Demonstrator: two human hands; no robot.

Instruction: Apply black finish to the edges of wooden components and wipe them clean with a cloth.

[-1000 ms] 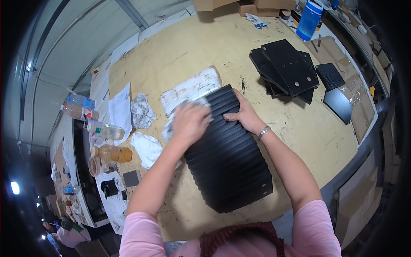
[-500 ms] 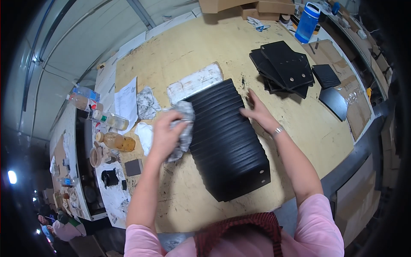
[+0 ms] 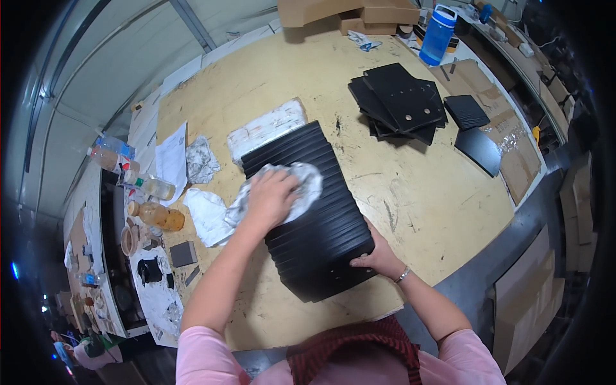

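Note:
A long row of black flat panels [image 3: 324,234], packed edge to edge, lies in front of me on the worktable [image 3: 436,218]. My left hand [image 3: 274,196] is closed on a crumpled white-and-grey rag [image 3: 307,183] and presses it onto the upper edges of the row, left of its middle. With my right hand [image 3: 380,255] I grip the row's right side near its closer end, thumb on top and fingers down the side. The far end of the row is beside a white, smudged block [image 3: 268,130].
Loosely stacked black panels [image 3: 401,102] lie at the far right, by a blue bottle [image 3: 438,35] and cardboard [image 3: 513,154]. On the left are white cloth [image 3: 208,215], a paper sheet [image 3: 171,154], a dark grey block [image 3: 183,254] and several drink bottles [image 3: 157,216].
My left hand has carried the rag from the row's left side onto its top, rightward. My right hand has come nearer along the right side and taken hold. The view has shifted slightly.

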